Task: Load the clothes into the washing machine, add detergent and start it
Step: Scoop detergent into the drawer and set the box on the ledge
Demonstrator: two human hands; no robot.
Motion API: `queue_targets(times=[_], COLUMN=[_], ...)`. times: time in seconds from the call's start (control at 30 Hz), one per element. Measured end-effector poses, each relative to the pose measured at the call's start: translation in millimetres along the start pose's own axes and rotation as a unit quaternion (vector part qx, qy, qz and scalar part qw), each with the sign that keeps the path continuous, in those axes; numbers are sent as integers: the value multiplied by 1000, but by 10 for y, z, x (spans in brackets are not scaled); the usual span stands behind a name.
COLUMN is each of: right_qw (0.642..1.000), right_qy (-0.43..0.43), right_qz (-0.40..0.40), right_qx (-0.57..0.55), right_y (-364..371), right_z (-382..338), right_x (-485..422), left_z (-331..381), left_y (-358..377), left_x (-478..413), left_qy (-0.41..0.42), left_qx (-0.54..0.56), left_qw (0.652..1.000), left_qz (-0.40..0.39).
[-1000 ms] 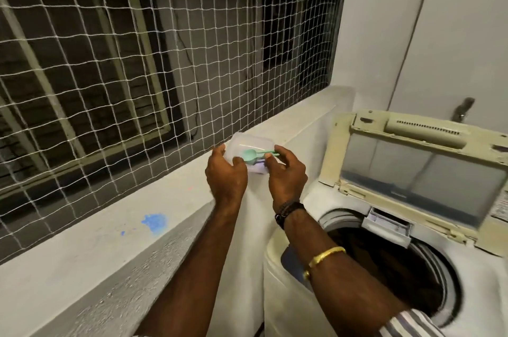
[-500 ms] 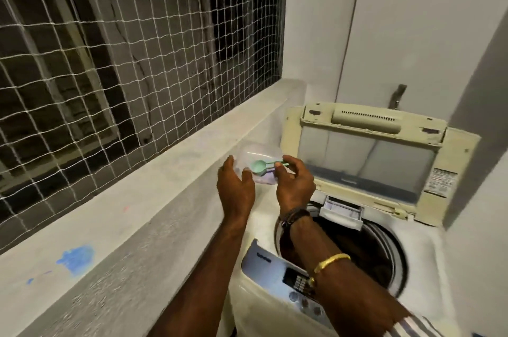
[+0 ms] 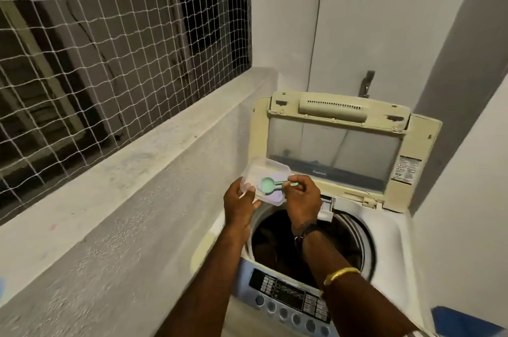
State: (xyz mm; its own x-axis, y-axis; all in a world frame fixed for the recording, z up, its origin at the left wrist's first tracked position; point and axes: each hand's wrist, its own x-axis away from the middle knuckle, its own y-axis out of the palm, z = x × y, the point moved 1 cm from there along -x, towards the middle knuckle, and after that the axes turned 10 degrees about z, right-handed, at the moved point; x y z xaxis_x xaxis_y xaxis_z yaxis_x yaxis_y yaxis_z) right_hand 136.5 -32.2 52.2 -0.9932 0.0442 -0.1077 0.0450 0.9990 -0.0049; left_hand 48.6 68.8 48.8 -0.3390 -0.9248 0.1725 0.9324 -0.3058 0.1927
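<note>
Looking down on the washing machine point(image 3: 393, 248), we find its lid point(image 3: 332, 149) raised at the back and its drum point(image 3: 349, 240) dark inside. Above the machine's left rim, our left hand point(image 3: 238, 206) grips a clear detergent tub point(image 3: 264, 171) by its near edge, while our right hand point(image 3: 302, 199) pinches the green scoop point(image 3: 267, 185), its bowl inside the tub.

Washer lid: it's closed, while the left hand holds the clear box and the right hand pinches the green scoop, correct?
No: the head view shows the washer lid raised open behind the drum. The left hand does hold the clear box, and the right hand pinches the green scoop.
</note>
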Motion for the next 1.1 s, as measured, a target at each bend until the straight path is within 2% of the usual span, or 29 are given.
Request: queue_targets(times=[0.17,0.3,0.43,0.6,0.73,0.9,1.1], right_qw=[999,998,998,998,999,997,983], right_qy=[30,52,52,35,18,-52,-158], right_qz=[11,24,44,42,48,48,60], right_qx=[-18,-23,-10,26,1,6,72], right_y=[-260,-398,-518,-576,-568,-464,-375], right_z=[215,389,550,769,737,594,461], right_x=[-141,-250,-291,-325,-353,-427,-569], left_z=[-232,-358,-460,-539,-574,-613,-650], left_y=[191,344,413,498,547,623,690], left_x=[132,257,313,282,182,-47,-212], left_qy=[4,-72,-103,-123,-101,-130,-130], left_qx=[8,61,63,53,54,71,101], left_qw=[999,993,988,987,989,986,983], left_qz=[-35,-63,-98,-90,-89,-83,-76])
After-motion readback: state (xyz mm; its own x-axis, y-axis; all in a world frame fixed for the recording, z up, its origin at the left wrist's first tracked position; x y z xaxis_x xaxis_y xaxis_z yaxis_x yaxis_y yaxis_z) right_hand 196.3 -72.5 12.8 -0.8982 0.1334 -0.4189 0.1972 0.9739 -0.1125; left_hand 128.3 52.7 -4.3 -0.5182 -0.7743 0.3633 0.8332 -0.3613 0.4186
